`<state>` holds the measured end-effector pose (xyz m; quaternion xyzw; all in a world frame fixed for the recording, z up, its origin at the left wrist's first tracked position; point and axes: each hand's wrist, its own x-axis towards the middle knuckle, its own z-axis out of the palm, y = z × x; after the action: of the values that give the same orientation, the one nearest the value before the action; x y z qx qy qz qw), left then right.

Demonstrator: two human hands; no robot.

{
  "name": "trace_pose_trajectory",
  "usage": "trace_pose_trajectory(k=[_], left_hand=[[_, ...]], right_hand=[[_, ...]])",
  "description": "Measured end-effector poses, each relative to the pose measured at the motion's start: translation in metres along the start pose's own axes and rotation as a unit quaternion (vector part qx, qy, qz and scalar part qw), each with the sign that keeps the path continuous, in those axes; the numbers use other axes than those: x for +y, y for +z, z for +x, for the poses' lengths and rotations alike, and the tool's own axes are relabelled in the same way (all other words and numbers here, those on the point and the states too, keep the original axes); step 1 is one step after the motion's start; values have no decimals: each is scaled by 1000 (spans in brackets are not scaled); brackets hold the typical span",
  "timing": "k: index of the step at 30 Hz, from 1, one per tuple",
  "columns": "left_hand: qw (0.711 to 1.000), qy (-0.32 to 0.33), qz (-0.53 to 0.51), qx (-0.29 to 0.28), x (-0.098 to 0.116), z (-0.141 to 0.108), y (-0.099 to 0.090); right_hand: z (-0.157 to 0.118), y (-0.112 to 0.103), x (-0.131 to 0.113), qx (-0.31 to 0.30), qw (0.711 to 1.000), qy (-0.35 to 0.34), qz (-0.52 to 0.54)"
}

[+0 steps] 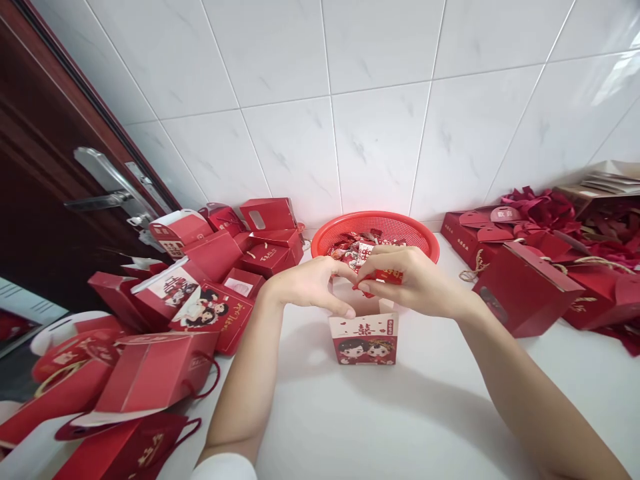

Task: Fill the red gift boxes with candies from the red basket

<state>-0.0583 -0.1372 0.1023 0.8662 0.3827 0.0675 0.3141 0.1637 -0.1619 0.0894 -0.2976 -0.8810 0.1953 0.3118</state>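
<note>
A small open gift box (367, 341) with two cartoon figures and a cream upper band stands upright on the white table. Over it, my right hand (417, 277) pinches a red-wrapped sweet (389, 275) with gold marks. My left hand (315, 283) is at the box's left side, thumb and forefinger spread apart. Its thumb tip meets the front rim and its forefinger reaches close to the right fingertips; its other fingers are hidden. Just behind, a red plastic basket (430, 241) holds wrapped sweets (350, 245), partly covered by my hands.
Many red gift boxes (155, 373) with cord handles crowd the left side. More red boxes (530, 290) and dark red ribbons (543, 210) lie on the right, beside a carton (575, 195). A tiled wall (380, 147) rises behind; a dark door (45, 140) stands left.
</note>
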Motion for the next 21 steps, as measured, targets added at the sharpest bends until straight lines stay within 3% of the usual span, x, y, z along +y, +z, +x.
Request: trace_pose_trajectory(k=[5, 11, 18, 21], left_hand=[[1000, 15, -26, -5, -1, -1, 1], [1000, 6, -16, 10, -4, -1, 2], [999, 13, -31, -3, -3, -1, 1], [1000, -6, -15, 2, -3, -2, 1]], right_hand=[[0, 2, 0, -43, 999, 6, 20], [-1, -5, -7, 35, 984, 30, 173], [-1, -5, -8, -62, 986, -2, 156], [-5, -14, -10, 15, 986, 9, 165]])
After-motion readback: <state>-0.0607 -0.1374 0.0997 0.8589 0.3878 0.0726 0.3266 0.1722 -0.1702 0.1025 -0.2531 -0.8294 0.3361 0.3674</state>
